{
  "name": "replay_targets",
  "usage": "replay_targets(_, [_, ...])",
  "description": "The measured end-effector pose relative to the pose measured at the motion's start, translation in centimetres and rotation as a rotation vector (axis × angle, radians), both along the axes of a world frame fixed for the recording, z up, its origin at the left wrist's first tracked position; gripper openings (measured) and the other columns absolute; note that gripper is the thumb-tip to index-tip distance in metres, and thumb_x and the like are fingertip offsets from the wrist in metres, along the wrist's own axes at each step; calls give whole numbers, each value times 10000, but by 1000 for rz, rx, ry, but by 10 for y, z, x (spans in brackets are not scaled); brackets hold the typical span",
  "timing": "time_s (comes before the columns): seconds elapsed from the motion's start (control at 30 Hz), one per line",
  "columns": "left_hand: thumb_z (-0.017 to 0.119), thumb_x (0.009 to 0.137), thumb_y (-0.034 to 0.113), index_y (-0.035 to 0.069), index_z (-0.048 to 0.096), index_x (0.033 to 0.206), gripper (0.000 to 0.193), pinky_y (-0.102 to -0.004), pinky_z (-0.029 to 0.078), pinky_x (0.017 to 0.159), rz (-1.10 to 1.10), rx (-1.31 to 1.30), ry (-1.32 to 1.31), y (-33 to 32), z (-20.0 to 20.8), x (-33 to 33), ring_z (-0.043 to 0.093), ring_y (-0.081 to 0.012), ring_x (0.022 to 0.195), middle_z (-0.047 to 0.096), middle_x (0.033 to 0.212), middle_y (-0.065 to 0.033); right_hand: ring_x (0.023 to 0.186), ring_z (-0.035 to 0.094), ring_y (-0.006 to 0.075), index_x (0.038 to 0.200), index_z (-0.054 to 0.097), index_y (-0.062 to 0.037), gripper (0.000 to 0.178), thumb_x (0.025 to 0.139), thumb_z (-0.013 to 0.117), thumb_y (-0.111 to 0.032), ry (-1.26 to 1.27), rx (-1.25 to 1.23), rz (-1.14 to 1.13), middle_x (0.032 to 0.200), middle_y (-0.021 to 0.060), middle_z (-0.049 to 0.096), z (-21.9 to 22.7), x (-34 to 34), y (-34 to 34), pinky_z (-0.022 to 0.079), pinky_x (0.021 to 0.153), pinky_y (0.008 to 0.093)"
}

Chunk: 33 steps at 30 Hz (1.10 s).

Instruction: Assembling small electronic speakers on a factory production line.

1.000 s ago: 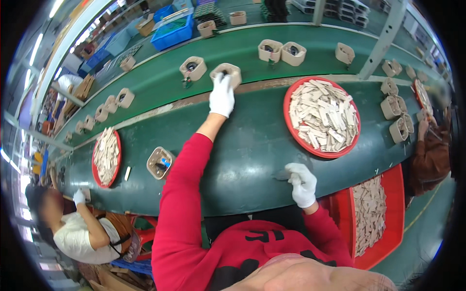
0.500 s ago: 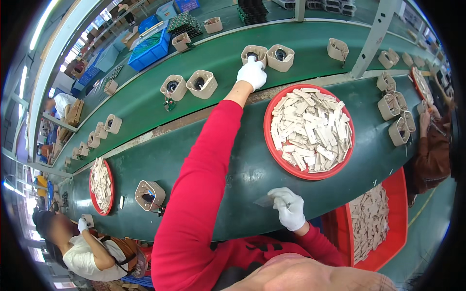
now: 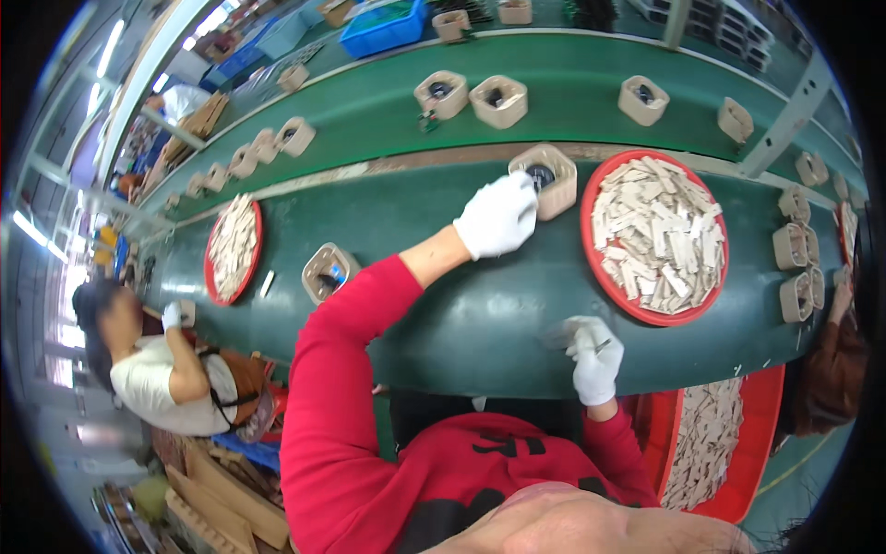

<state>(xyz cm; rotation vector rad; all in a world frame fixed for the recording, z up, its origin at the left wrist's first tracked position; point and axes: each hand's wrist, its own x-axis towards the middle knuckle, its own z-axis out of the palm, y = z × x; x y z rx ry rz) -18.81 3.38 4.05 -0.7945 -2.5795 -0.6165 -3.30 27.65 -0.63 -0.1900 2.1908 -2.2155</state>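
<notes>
Bench [image 3: 452, 346]: green, spread beneath both hands. Bowl [image 3: 666, 319]: red, heaped with strips [image 3: 657, 235], set right of the left-hand grip. Left hand [image 3: 499, 220]: nearer one; fingers closed on the left rim of the box [image 3: 559, 197]. Box: beige, held immediately right of those fingertips, opening upward; long axis not distinguishable. Right hand [image 3: 597, 362]: placed bodyward of the box, fingers curled, a blurred clear piece [image 3: 556, 335] pinched. Dark part [image 3: 540, 175]: seated inside the box, beside the left fingertips.

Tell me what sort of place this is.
Probably a factory assembly line: beige housings stand along a green belt, red trays hold pale strips, and a gloved co-worker is nearby.
</notes>
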Motion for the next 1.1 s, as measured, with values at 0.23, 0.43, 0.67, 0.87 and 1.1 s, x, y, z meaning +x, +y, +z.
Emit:
replay_targets(0.23, [660, 732, 25, 58, 611, 847, 129, -422, 534, 739, -157, 97, -146, -56, -6, 175, 623, -345, 910, 646, 1065, -141, 546, 449, 30, 997, 679, -8, 200, 979, 504, -103, 7, 101, -98, 669, -25, 563, -4, 3, -4, 324, 497, 207])
replay_targets(0.43, [632, 741, -58, 27, 638, 964, 238, -389, 528, 894, 88, 365, -182, -64, -11, 251, 640, -330, 1041, 614, 1201, -190, 575, 473, 36, 1022, 671, 5, 169, 960, 531, -67, -9, 27, -80, 704, -11, 586, 20, 17, -33, 341, 522, 204])
replay_targets(0.67, [671, 799, -12, -29, 565, 1258, 471, -386, 503, 940, 427, 501, -153, -38, -37, 264, 617, -381, 1115, 568, 1294, -232, 751, 666, 188, 1004, 676, -5, 230, 823, 605, 120, 681, 345, 206, 1049, 157, 685, 55, 28, -59, 531, 675, 270])
replay_targets(0.87, [623, 859, -45, -22, 586, 1241, 385, -310, 527, 797, 432, 584, -258, -41, -33, 263, 660, -230, 887, 631, 1117, -179, 854, 691, 281, 1062, 675, -84, 286, 796, 704, 18, 693, 677, 305, 1108, 105, 675, 53, 33, -72, 564, 716, 326])
replay_targets(1.1, [615, 857, -63, 22, 661, 1132, 292, -319, 538, 804, 415, 624, -91, -42, -36, 258, 669, -266, 949, 627, 1158, -164, 1002, 662, 322, 1229, 617, -113, 511, 739, 761, -126, 430, 872, 606, 1261, 117, 595, 70, 32, -72, 563, 789, 389])
